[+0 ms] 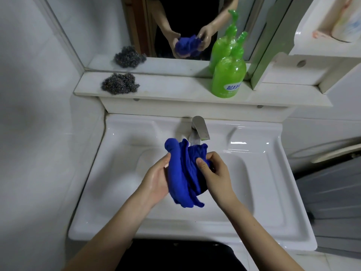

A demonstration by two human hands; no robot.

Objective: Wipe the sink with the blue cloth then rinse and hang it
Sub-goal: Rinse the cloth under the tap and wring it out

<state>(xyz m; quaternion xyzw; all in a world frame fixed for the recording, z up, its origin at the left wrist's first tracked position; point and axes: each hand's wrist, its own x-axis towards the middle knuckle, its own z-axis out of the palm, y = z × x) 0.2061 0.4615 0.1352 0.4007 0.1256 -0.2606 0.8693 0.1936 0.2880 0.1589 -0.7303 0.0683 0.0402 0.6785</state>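
Observation:
A bunched, wet blue cloth (183,173) is held over the white sink (109,173), just below the metal faucet (199,128). A thin stream of water runs from the spout onto the cloth's top. My left hand (156,178) grips the cloth from the left side. On the right, my right hand (214,173) clamps it with thumb and fingers. Both hands press the cloth between them above the basin's middle.
A white shelf (175,89) behind the sink carries a steel-wool scourer (119,84) at the left and a green soap bottle (228,75) at the right. A mirror (175,26) above reflects my hands and the cloth. A white cabinet (322,36) juts out at the upper right.

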